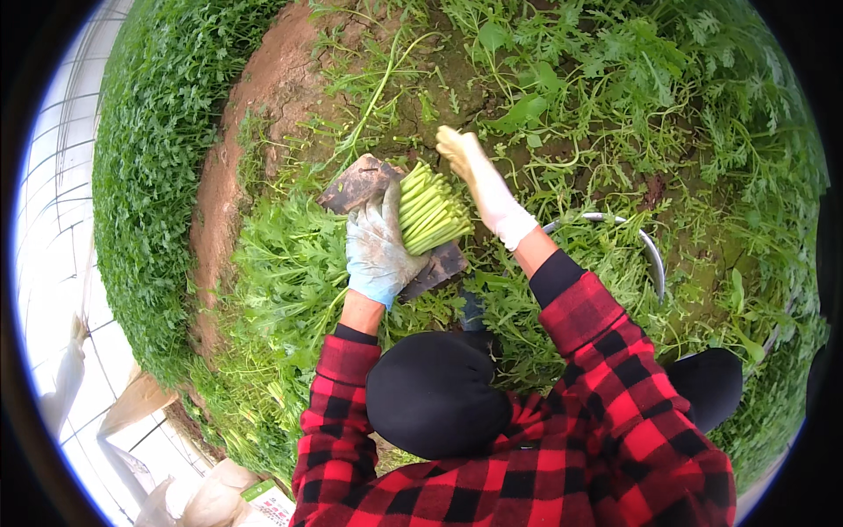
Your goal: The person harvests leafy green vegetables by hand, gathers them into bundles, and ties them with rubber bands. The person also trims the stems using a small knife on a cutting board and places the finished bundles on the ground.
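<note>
My left hand (382, 247), in a thin, soiled bluish glove, is closed around a thick bunch of leafy greens. The pale green stems (433, 211) stick out to the right of this hand with their ends roughly even. Lobed leaves (290, 253), like those of garland chrysanthemum, fan out to the left. Under the hand and bunch lies a dark, dirt-covered flat board (359, 184), partly hidden. Just right of the stem ends, my right hand (466, 161) is raised in a pale glove, apart from the bunch. It is blurred, and whether its fingers hold anything cannot be made out.
A curved metal rim (652, 250) surrounds loose greens at the right. My bent knee (435, 395) is close below the board. Bare soil (230, 158) separates a dense leafy bed (158, 132) from the cut stalks. Translucent sheeting (66, 158) borders the left, near a printed packet (270, 504).
</note>
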A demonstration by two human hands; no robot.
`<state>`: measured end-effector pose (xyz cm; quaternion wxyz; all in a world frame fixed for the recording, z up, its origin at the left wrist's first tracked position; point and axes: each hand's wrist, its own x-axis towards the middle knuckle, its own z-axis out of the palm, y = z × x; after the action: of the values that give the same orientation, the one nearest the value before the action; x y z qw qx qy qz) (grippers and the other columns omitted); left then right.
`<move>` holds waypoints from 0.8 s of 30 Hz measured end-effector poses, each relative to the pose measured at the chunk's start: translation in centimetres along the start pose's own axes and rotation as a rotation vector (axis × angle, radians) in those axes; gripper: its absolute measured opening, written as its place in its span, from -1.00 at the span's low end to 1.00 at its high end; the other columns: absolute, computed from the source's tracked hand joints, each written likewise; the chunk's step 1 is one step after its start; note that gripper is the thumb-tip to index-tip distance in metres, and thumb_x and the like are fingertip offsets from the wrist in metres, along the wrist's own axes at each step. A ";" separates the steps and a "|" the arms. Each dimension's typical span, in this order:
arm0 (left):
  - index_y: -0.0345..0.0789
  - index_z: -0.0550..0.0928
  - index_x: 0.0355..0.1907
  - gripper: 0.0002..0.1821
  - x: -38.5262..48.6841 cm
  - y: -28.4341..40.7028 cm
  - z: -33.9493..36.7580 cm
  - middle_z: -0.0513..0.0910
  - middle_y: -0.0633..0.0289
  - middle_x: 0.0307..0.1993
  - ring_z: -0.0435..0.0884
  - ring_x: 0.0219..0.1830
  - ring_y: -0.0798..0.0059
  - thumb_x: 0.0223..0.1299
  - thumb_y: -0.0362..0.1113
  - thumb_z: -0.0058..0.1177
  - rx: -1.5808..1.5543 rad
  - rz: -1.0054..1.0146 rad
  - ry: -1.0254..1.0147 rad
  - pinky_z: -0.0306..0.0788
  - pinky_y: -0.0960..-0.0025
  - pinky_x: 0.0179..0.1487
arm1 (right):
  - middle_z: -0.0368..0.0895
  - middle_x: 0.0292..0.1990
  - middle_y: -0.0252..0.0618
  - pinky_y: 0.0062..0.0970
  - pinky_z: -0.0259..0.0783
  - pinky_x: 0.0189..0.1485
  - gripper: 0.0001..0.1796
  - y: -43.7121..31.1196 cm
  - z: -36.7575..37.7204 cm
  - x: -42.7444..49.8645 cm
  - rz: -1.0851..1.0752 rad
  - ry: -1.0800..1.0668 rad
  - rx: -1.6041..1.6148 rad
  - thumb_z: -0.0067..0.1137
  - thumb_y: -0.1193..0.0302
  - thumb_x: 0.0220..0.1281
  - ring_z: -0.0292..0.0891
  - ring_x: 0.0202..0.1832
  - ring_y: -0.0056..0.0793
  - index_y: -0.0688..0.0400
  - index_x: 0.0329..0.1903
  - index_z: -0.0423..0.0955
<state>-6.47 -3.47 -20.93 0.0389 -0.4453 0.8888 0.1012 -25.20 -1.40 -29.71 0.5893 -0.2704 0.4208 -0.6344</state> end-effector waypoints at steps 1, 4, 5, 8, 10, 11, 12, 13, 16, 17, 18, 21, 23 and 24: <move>-0.40 0.12 0.49 0.32 -0.1 0.0 0.0 0.37 -0.13 0.27 0.36 0.30 -0.05 -0.38 0.00 0.55 0.001 0.020 0.035 0.21 0.03 0.40 | 0.15 0.52 -0.05 -0.15 -0.15 0.60 -0.13 0.0 -0.4 -0.3 0.035 0.224 0.054 -0.48 -0.22 0.56 0.03 0.56 -0.23 0.24 0.56 0.02; -0.41 0.12 0.49 0.32 -0.4 0.2 0.0 0.37 -0.13 0.27 0.36 0.29 -0.04 -0.37 0.00 0.54 -0.009 -0.042 -0.034 0.20 0.04 0.40 | 0.11 0.54 -0.02 -0.18 -0.26 0.61 -0.02 0.5 0.2 -1.5 0.490 0.189 0.193 -0.37 -0.33 0.45 0.00 0.57 -0.24 0.23 0.55 0.05; -0.41 0.10 0.50 0.34 -0.3 0.3 0.0 0.36 -0.13 0.28 0.35 0.30 -0.01 -0.37 0.05 0.56 0.036 -0.007 0.006 0.18 0.04 0.41 | 0.32 0.43 -0.08 -0.20 0.01 0.55 -0.14 1.0 1.1 -2.0 0.463 0.202 0.263 -0.23 -0.23 0.48 0.24 0.45 -0.26 0.22 0.49 0.21; -0.43 0.10 0.48 0.38 0.0 0.7 -0.1 0.33 -0.13 0.32 0.31 0.34 0.00 -0.39 0.14 0.56 0.130 -0.036 -0.078 0.10 0.02 0.47 | 0.56 0.19 -0.25 -0.33 0.39 0.28 -0.48 2.1 2.3 -2.1 0.387 0.178 0.761 -0.02 0.10 0.53 0.50 0.19 -0.40 0.16 0.33 0.40; -0.44 0.11 0.47 0.38 0.6 0.7 -0.2 0.32 -0.13 0.33 0.28 0.37 -0.01 -0.40 0.18 0.56 0.182 0.013 -0.077 0.05 0.01 0.50 | 0.62 0.08 -0.33 -0.39 0.49 0.15 -0.62 2.7 2.3 -1.8 0.309 0.148 0.754 0.04 0.27 0.52 0.56 0.07 -0.48 0.13 0.27 0.46; -0.46 0.14 0.45 0.37 0.9 0.5 -0.2 0.31 -0.13 0.34 0.25 0.40 -0.02 -0.41 0.17 0.55 0.209 0.019 -0.119 -0.04 -0.01 0.55 | 0.61 0.08 -0.33 -0.40 0.48 0.17 -0.66 3.0 2.1 -1.6 0.320 0.143 0.699 0.03 0.33 0.52 0.54 0.09 -0.50 0.11 0.25 0.48; -0.46 0.14 0.45 0.37 1.3 0.1 -0.3 0.31 -0.13 0.34 0.24 0.41 -0.02 -0.43 0.15 0.56 0.215 0.057 -0.117 -0.06 -0.03 0.56 | 0.61 0.07 -0.34 -0.41 0.47 0.16 -0.67 3.3 1.9 -1.5 0.344 0.173 0.649 0.04 0.33 0.51 0.54 0.09 -0.50 0.10 0.24 0.49; -0.46 0.15 0.45 0.37 1.6 -0.3 -0.4 0.30 -0.13 0.35 0.22 0.43 -0.01 -0.45 0.14 0.56 0.222 0.098 -0.086 -0.08 -0.04 0.56 | 0.61 0.06 -0.35 -0.42 0.47 0.16 -0.67 3.5 1.8 -1.5 0.328 0.119 0.643 0.04 0.33 0.51 0.54 0.09 -0.51 0.09 0.23 0.50; -0.50 0.20 0.41 0.31 2.0 -1.2 -0.3 0.43 -0.16 0.23 0.39 0.31 -0.01 -0.45 0.05 0.57 0.029 0.060 -0.121 0.21 0.05 0.44 | 0.61 0.07 -0.34 -0.42 0.47 0.16 -0.67 3.9 2.3 -1.7 0.281 0.149 0.626 0.04 0.33 0.52 0.53 0.09 -0.50 0.09 0.23 0.50; -0.50 0.22 0.40 0.29 2.0 -1.4 -0.2 0.45 -0.16 0.20 0.43 0.28 -0.01 -0.45 0.04 0.57 -0.060 0.013 -0.172 0.27 0.08 0.40 | 0.62 0.06 -0.34 -0.43 0.47 0.15 -0.68 3.9 2.3 -1.7 0.339 0.166 0.600 0.04 0.34 0.52 0.54 0.07 -0.51 0.09 0.22 0.50; -0.51 0.24 0.38 0.26 1.8 -1.5 0.0 0.50 -0.15 0.13 0.50 0.19 -0.03 -0.43 0.01 0.57 -0.012 0.084 -0.072 0.38 0.13 0.31 | 0.62 0.05 -0.34 -0.43 0.47 0.14 -0.69 3.7 2.3 -1.7 0.335 0.157 0.593 0.04 0.35 0.52 0.54 0.06 -0.52 0.09 0.21 0.51; -0.49 0.24 0.39 0.24 1.0 -1.2 0.7 0.50 -0.14 0.14 0.50 0.18 -0.03 -0.40 0.01 0.56 0.019 0.088 -0.003 0.36 0.10 0.31 | 0.42 0.32 -0.13 -0.31 0.23 0.41 -0.39 2.2 1.1 -1.2 0.292 0.102 0.377 -0.10 0.04 0.55 0.35 0.33 -0.35 0.19 0.42 0.26; -0.44 0.23 0.41 0.21 0.2 -0.8 1.0 0.49 -0.12 0.14 0.48 0.18 -0.04 -0.34 0.01 0.54 0.028 0.084 0.040 0.36 0.07 0.29 | 0.20 0.49 -0.01 -0.21 -0.02 0.57 -0.19 0.5 -0.5 -0.4 0.383 0.104 0.218 -0.26 -0.13 0.56 0.12 0.52 -0.23 0.24 0.54 0.03; -0.43 0.23 0.42 0.21 -0.1 -0.6 1.2 0.49 -0.11 0.14 0.48 0.18 -0.04 -0.33 0.01 0.54 0.040 0.093 0.067 0.35 0.06 0.28 | -0.08 0.58 0.07 -0.17 -0.25 0.63 -0.01 -0.6 -1.4 -0.1 0.305 0.132 0.200 -0.40 -0.28 0.50 -0.13 0.61 -0.18 0.31 0.58 -0.20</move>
<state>-5.92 -3.49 -22.15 0.0129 -0.4057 0.9112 0.0703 -26.61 -1.04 -29.89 0.6737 -0.1013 0.4295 -0.5927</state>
